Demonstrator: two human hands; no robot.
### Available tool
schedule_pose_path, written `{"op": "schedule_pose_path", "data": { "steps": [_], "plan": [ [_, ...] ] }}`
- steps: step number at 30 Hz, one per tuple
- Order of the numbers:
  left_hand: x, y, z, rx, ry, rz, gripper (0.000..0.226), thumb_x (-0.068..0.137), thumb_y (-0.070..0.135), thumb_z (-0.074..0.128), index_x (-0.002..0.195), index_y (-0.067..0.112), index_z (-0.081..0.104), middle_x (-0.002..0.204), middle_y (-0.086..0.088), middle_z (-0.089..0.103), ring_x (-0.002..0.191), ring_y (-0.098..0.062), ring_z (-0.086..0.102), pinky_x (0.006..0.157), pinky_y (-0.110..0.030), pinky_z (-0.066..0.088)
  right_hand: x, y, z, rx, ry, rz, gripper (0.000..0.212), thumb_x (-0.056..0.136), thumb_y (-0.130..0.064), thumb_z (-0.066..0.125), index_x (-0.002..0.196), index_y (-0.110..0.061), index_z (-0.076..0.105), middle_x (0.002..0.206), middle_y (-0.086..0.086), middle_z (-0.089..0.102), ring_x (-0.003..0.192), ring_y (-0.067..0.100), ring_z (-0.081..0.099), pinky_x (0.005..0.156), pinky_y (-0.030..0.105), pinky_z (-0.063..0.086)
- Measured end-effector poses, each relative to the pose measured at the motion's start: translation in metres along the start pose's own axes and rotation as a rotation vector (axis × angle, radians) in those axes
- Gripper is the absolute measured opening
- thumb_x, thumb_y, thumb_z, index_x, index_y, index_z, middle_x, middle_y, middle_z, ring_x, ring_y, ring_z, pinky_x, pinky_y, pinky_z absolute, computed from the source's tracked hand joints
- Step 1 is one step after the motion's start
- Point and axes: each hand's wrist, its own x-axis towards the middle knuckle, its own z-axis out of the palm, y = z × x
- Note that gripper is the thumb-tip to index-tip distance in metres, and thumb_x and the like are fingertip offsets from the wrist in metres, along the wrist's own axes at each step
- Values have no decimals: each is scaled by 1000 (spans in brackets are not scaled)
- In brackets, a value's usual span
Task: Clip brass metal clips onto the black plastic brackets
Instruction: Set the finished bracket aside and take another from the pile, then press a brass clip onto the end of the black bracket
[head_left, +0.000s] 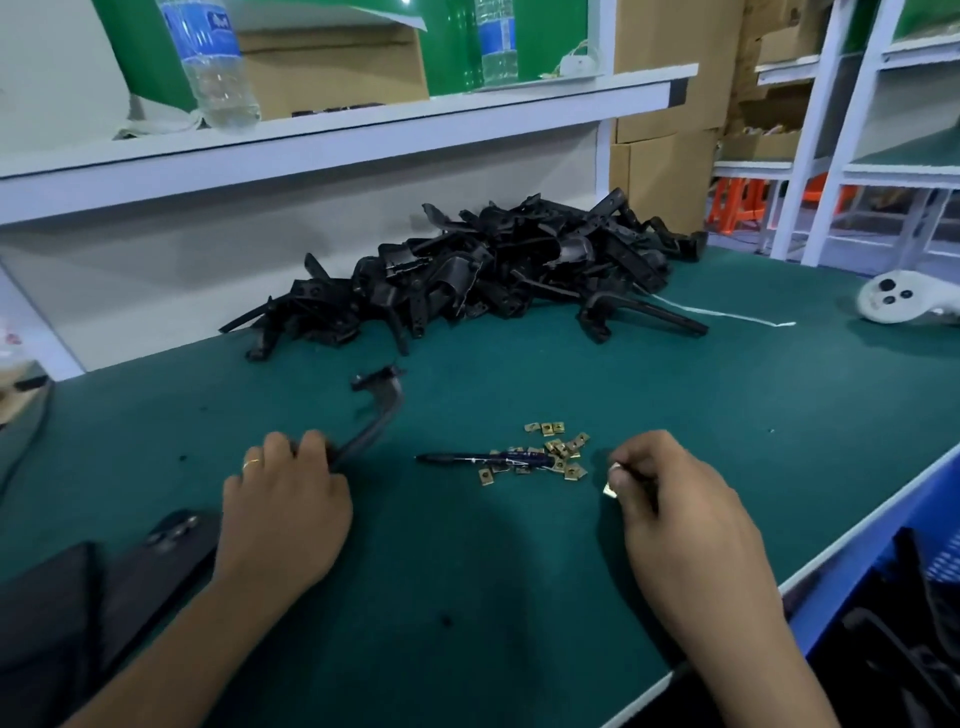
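My left hand (288, 499) grips one end of a black plastic bracket (376, 410) that reaches up and away over the green mat. My right hand (670, 493) pinches a small brass clip (610, 490) between thumb and fingertips, right of the loose clips. Several brass clips (556, 452) lie scattered in the middle of the mat, around a dark pen (488, 458). A big heap of black brackets (498, 265) is piled at the back of the table.
A white controller (901, 299) lies at the far right. A dark phone (156, 571) and a black pouch (41, 623) sit at the near left. Water bottles (213, 62) stand on the shelf above. A blue crate (914, 597) sits beside the table's right edge.
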Motion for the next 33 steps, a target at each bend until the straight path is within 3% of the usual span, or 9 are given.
{"op": "schedule_pose_path", "data": {
  "steps": [4,6,8,10,14,20,25,33],
  "plan": [
    [-31,0,-11,-22,-121,-38,54,86,52,32,123,22,57,117,-4,50,107,-31,48,86,-49,40,-1,2,0,138,59,71,16,95,-28,67,91,-34,53,88,-21,66,91,12,64,78,40,52],
    [-35,3,-17,-7,-154,-20,69,86,75,23,132,32,53,127,2,50,118,-25,44,94,-48,34,-2,3,1,189,100,72,17,92,-28,71,87,-36,57,89,-21,65,92,-1,60,76,28,47],
    [-30,7,-23,34,-139,48,75,91,84,18,134,35,54,131,7,53,125,-23,45,100,-49,33,-2,4,1,244,144,65,17,89,-25,74,84,-35,62,88,-17,65,90,-5,59,71,11,40],
    [-21,12,-26,54,-153,150,68,95,76,14,126,34,59,122,10,55,120,-19,49,100,-45,37,-1,4,-2,385,158,82,17,90,-19,75,85,-32,65,82,-14,68,82,0,62,70,7,43],
    [-17,14,-23,-132,-186,242,37,100,55,42,126,32,54,106,11,48,96,-16,55,84,-36,47,-2,1,-8,688,108,113,18,93,-9,73,96,-27,74,80,-2,73,69,14,68,69,16,52],
    [-31,16,-34,-292,-168,392,57,99,61,33,155,55,25,100,16,34,70,-8,49,57,-30,44,-10,-21,6,1076,-49,230,10,93,3,68,92,-3,76,82,16,77,72,23,74,65,22,59],
    [-42,33,-42,-410,-161,473,60,98,57,36,155,63,16,98,13,37,64,-12,50,58,-39,54,-16,-35,20,1104,-155,212,13,91,0,72,84,-8,79,74,15,74,67,18,70,65,22,57],
    [-41,34,-41,-403,-163,469,61,98,57,36,156,60,19,97,13,36,62,-12,48,54,-40,53,-12,-28,17,1128,-185,193,12,91,0,72,87,-9,79,75,12,72,70,19,68,67,23,56]
  ]
}}
